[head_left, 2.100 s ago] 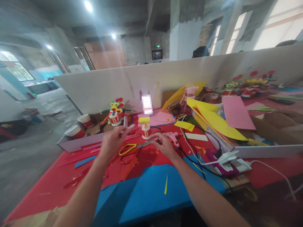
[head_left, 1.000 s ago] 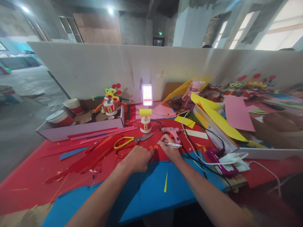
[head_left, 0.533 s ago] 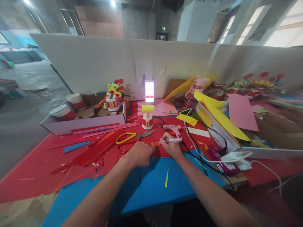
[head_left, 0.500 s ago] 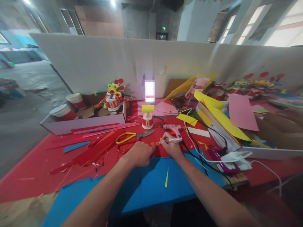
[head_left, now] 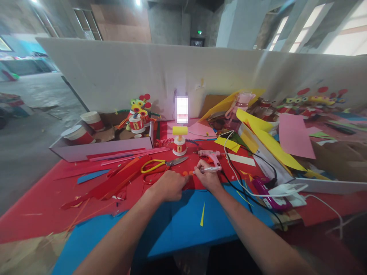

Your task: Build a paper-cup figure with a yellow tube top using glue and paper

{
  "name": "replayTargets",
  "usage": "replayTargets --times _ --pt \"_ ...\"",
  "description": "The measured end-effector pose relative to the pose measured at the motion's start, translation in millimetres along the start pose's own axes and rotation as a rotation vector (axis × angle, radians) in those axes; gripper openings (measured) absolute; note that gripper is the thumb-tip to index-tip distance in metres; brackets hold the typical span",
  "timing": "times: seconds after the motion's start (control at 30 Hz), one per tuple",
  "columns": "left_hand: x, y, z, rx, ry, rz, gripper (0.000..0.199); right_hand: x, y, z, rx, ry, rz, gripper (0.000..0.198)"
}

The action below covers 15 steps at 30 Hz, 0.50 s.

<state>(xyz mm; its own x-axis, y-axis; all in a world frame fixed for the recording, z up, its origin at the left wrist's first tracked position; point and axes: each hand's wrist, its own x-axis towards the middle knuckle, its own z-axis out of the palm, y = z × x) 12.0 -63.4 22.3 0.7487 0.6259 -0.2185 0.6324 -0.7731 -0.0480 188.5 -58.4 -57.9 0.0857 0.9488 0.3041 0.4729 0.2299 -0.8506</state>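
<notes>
My right hand [head_left: 207,175] is closed around a white pen [head_left: 210,169], its tip pointing left at small orange paper circles [head_left: 185,173] on the red paper. Beside them rests my left hand [head_left: 172,185], fingers curled and fingertips down at the circles' edge; what lies under those fingers is hidden. Yellow-handled scissors [head_left: 160,165] lie partly open beyond my left hand. A pink glue gun [head_left: 211,156] lies just past my right hand. Farther back stands a red-and-white paper cup figure [head_left: 179,146] topped with a yellow paper roll [head_left: 180,131].
On the left, a white box [head_left: 103,149] holds paper cups and a finished-looking cup figure [head_left: 137,121]. Red paper strips [head_left: 114,182] lie before it. At right are a purple power strip [head_left: 268,194] with cables and a box [head_left: 258,152] with yellow paper.
The view has shifted very slightly. Both hands keep their places, and the pen tip stays by the orange circles.
</notes>
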Motion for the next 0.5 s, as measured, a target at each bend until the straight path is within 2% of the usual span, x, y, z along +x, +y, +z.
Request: replayTargets --times 0.1,0.5 --pt "0.3 -0.5 1.1 -0.008 0.006 0.002 0.039 0.1 -0.5 0.2 0.010 -0.002 -0.004 0.019" --pt "0.2 0.4 -1.9 0.016 -0.032 -0.014 0.043 0.4 -2.5 -2.1 0.011 -0.025 0.012 0.019"
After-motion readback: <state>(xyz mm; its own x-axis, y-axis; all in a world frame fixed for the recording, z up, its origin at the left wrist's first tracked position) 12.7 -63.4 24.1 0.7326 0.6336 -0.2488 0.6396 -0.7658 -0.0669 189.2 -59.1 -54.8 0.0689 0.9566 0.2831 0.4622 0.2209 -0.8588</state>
